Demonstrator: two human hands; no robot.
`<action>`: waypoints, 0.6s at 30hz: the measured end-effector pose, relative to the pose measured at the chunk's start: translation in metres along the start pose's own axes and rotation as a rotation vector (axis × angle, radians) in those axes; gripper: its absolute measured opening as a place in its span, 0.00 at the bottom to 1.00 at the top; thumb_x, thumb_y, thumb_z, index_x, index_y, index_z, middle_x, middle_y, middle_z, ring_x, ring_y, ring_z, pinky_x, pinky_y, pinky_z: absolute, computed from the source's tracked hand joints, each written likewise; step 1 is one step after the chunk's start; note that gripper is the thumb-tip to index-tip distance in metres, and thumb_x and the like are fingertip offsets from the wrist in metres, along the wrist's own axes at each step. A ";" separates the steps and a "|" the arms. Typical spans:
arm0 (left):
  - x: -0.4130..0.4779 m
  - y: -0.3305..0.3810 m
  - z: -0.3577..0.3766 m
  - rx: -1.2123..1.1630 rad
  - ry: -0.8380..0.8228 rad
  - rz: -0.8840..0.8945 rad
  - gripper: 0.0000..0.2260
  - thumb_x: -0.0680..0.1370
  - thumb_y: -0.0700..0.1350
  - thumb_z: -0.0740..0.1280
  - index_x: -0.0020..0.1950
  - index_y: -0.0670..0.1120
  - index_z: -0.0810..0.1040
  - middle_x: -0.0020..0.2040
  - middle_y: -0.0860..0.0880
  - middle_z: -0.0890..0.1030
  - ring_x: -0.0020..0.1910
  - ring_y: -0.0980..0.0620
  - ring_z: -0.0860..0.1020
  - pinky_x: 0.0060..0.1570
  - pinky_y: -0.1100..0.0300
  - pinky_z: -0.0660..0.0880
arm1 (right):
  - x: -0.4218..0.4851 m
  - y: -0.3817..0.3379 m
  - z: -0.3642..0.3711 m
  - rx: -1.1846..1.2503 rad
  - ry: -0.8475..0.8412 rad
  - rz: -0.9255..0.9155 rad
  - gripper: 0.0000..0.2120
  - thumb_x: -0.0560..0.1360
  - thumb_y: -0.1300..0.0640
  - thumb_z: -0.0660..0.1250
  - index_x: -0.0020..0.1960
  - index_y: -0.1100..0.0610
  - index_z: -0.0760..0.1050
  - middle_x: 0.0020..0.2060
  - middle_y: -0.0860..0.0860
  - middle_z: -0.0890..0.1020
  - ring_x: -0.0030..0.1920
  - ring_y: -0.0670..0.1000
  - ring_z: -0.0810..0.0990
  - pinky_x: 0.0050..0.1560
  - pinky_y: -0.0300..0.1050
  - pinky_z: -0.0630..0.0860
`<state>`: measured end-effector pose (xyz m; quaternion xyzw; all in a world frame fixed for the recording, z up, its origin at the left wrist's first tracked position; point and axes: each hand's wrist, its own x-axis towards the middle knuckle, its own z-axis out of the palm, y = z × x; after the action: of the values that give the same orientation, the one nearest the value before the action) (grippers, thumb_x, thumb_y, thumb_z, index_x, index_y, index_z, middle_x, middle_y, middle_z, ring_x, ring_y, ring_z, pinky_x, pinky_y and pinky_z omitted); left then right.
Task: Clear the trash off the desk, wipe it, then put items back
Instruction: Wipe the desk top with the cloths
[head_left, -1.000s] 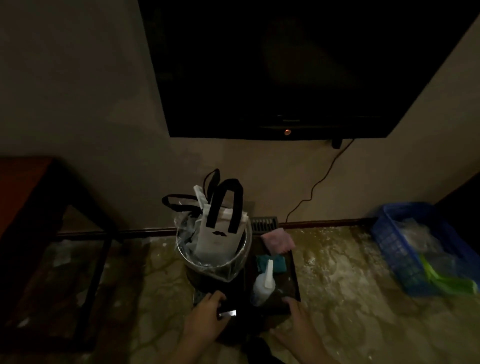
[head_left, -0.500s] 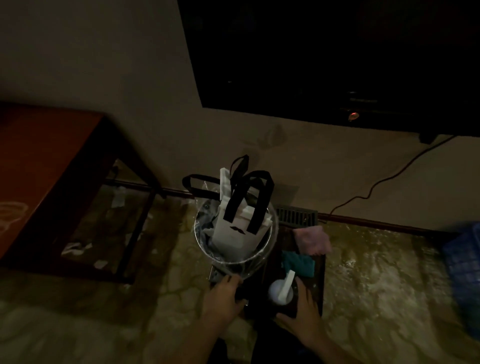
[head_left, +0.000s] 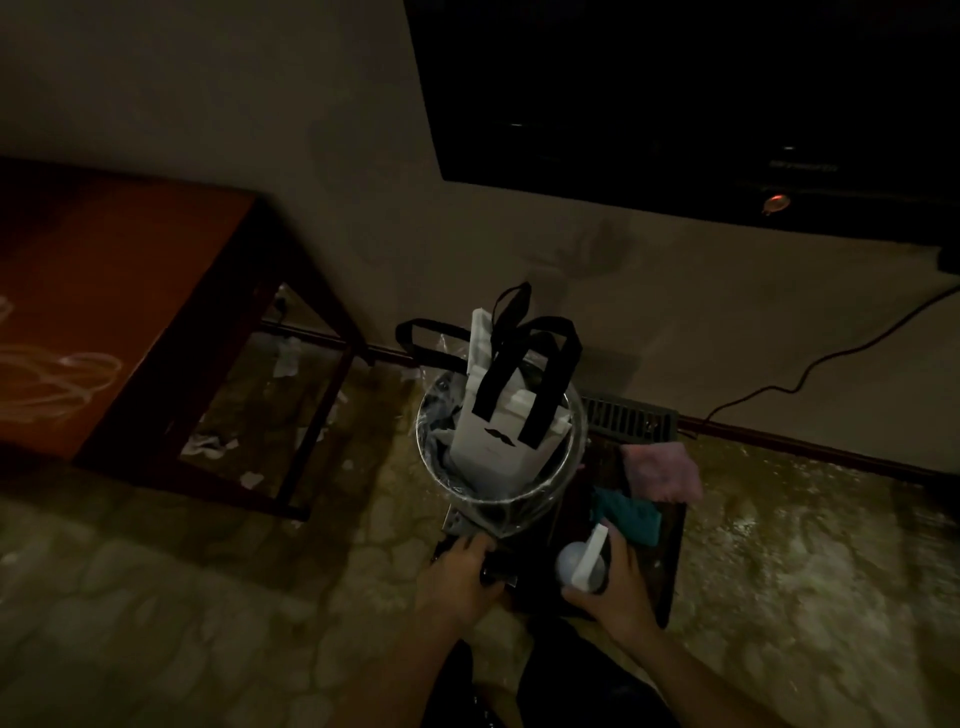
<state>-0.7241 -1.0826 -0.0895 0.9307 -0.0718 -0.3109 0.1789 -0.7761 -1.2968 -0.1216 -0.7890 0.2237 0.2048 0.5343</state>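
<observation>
Left hand (head_left: 462, 577) grips the tray (head_left: 670, 561) edge (right hand (head_left: 618, 587) beside spray bottle (head_left: 582, 566)).

Moustache emblem (head_left: 501, 437) on white bag (head_left: 480, 460) — lettering on television (head_left: 675, 93) unreadable

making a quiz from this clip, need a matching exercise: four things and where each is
1 white paper bag with black handles
2 pink folded cloth
3 white plastic spray bottle
4 reddish wooden desk

a held by the right hand
b standing in the clear-lined bin
c left, by the wall
d far end of dark tray

Pairs: 1-b, 2-d, 3-a, 4-c
</observation>
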 end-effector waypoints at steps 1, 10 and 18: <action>0.000 -0.001 0.000 -0.006 0.010 -0.007 0.20 0.75 0.53 0.67 0.65 0.53 0.68 0.62 0.53 0.74 0.58 0.52 0.76 0.54 0.58 0.73 | 0.003 0.001 -0.001 -0.013 0.004 0.008 0.53 0.64 0.58 0.79 0.77 0.53 0.49 0.76 0.51 0.56 0.74 0.56 0.58 0.69 0.57 0.64; -0.016 -0.011 0.008 -0.077 0.040 -0.056 0.19 0.76 0.51 0.67 0.65 0.52 0.68 0.64 0.52 0.71 0.59 0.52 0.75 0.56 0.58 0.72 | 0.013 0.006 0.006 -0.015 0.009 0.008 0.44 0.67 0.60 0.77 0.75 0.56 0.56 0.70 0.57 0.66 0.68 0.59 0.66 0.62 0.52 0.69; -0.029 -0.018 0.019 -0.104 0.069 -0.114 0.19 0.77 0.52 0.65 0.66 0.53 0.66 0.63 0.52 0.72 0.57 0.52 0.76 0.52 0.58 0.72 | 0.011 0.012 0.003 -0.074 -0.048 -0.021 0.43 0.67 0.56 0.77 0.74 0.55 0.58 0.71 0.56 0.64 0.68 0.57 0.66 0.62 0.48 0.67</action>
<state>-0.7579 -1.0646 -0.0943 0.9329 0.0036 -0.2916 0.2115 -0.7741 -1.2989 -0.1376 -0.8055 0.1948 0.2262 0.5120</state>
